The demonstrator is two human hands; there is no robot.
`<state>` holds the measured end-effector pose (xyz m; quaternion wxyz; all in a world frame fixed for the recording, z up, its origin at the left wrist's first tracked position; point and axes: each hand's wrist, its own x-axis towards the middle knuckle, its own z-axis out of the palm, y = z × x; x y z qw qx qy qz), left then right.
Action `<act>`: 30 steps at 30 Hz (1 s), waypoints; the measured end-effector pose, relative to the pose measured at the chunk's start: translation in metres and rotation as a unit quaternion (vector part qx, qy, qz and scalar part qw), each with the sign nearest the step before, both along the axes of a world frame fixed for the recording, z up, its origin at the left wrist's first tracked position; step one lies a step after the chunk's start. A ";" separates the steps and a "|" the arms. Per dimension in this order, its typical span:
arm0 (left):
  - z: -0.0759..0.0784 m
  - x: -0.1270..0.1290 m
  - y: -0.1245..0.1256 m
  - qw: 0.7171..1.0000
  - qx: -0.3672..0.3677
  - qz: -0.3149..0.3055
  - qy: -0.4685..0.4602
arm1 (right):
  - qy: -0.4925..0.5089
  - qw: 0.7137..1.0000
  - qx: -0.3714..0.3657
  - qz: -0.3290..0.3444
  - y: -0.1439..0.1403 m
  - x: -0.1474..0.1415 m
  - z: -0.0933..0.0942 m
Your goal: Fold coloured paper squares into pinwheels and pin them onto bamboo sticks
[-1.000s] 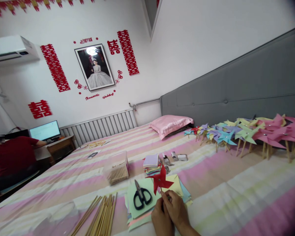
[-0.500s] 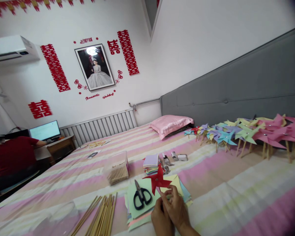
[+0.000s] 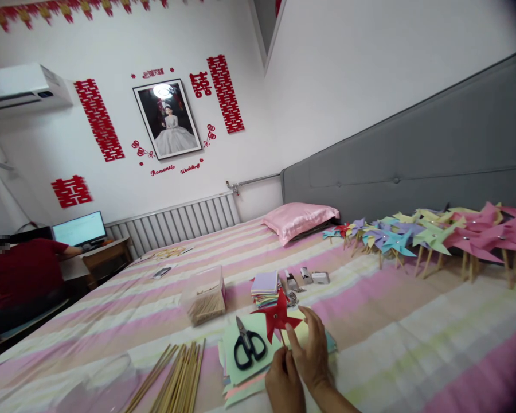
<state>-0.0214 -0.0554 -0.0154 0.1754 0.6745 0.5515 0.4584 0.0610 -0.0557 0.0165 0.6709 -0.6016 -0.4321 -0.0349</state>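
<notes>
A red paper pinwheel stands upright on a thin wooden stick, with a small pin at its centre. My left hand is closed around the stick below the blades. Beside the pinwheel's right blades, my right hand has its fingers apart, the thumb close to the lower blade; whether it touches the paper I cannot tell. Black-handled scissors lie on a stack of coloured paper sheets just left of my hands.
Bundled wooden sticks, a clear box of thin sticks, small paper squares and little metal parts lie on the striped bed. Many finished pinwheels line the grey headboard. A person in red sits at a monitor.
My right hand has moved off the stick and up to the right, its fingers spreading near the blades. The left hand still holds the stick, and the pinwheel has barely moved.
</notes>
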 end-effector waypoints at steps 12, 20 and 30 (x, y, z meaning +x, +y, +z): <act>-0.007 0.000 0.003 1.000 0.028 0.010 -0.002 | -0.042 0.996 -0.044 0.067 0.016 0.010 0.037; -0.006 0.000 0.003 0.999 0.031 0.011 -0.006 | -0.004 0.985 -0.100 0.141 0.020 0.014 0.039; -0.004 0.000 0.002 0.999 0.032 0.019 -0.010 | 0.018 0.963 -0.111 0.245 0.025 0.019 0.044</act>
